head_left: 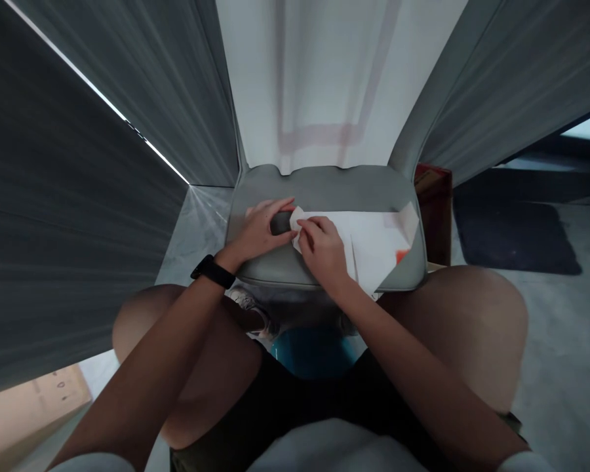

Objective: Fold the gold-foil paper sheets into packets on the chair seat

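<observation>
A folded sheet of white paper lies on the grey chair seat in front of me. Its right end has a turned-up flap and a small orange-red patch. My right hand pinches the paper's left end, where a small pale fold stands up. Across from it, my left hand rests on the seat with thumb and forefinger spread apart, the thumb tip at the paper's edge. A bit of red shows beside the left forefinger; what it is I cannot make out. A black band circles my left wrist.
The chair's backrest, draped with a pale cloth, rises behind the seat. Grey curtains hang on both sides. A red box and a dark mat are at right; a cardboard box is at lower left. My knees flank the seat.
</observation>
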`<action>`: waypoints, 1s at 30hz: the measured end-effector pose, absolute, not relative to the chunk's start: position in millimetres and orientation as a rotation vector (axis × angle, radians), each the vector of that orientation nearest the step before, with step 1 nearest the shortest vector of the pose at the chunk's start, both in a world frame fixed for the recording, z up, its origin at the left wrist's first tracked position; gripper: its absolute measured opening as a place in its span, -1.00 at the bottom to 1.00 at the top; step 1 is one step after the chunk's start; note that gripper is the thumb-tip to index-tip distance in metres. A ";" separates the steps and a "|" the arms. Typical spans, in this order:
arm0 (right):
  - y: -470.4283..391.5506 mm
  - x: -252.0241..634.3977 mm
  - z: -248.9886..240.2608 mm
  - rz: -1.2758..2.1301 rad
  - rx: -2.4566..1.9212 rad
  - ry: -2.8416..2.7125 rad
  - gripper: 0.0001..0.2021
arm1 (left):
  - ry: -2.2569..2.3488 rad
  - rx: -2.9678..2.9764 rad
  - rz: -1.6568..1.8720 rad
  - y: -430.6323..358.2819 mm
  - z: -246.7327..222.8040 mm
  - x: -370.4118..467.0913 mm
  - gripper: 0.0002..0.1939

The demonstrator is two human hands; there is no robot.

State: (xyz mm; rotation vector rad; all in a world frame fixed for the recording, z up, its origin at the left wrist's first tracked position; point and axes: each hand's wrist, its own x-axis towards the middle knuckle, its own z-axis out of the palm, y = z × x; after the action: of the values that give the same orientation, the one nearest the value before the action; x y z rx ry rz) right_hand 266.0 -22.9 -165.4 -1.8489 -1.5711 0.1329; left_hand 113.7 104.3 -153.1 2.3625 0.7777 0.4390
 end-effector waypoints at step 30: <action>-10.7 308.0 -169.6 0.113 -1.728 -1.886 -0.71 | 0.556 2.714 0.359 100.4 -161.5 96.9 -0.54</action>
State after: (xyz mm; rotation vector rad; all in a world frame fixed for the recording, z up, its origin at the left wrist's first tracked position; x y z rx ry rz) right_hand 308.0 -10.7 -169.6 -1.7276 -1.8865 0.1135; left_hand 96.9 100.4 -161.5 2.7136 0.5559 0.3589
